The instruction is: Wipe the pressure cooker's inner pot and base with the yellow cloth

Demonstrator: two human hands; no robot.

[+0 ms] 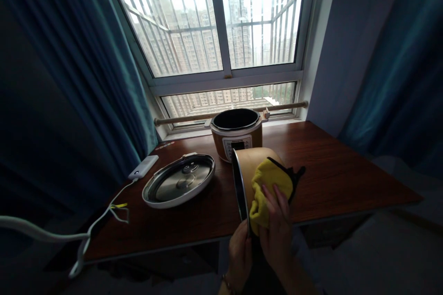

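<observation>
My left hand (pixel 238 251) grips the rim of a pressure cooker's inner pot (pixel 245 168), which is tipped on its side with its dark opening facing left. A yellow cloth (pixel 272 182) with a black edge lies against the pot's tan outer wall. My right hand (pixel 277 216) presses this cloth onto the wall, fingers bent over it. Behind the pot stands the gold and white electric cooker body (pixel 218 140), its top uncovered and dark inside. To the left, the round cooker lid (pixel 180 182) rests with its metal inner side up.
The brown wooden table (pixel 332 166) stands below a barred window (pixel 224 73). A white power strip (pixel 143 167) lies at its left edge. Its white cable (pixel 92 230), with a yellow tie (pixel 119 205), runs off the left side. Blue curtains (pixel 86 55) hang at both sides.
</observation>
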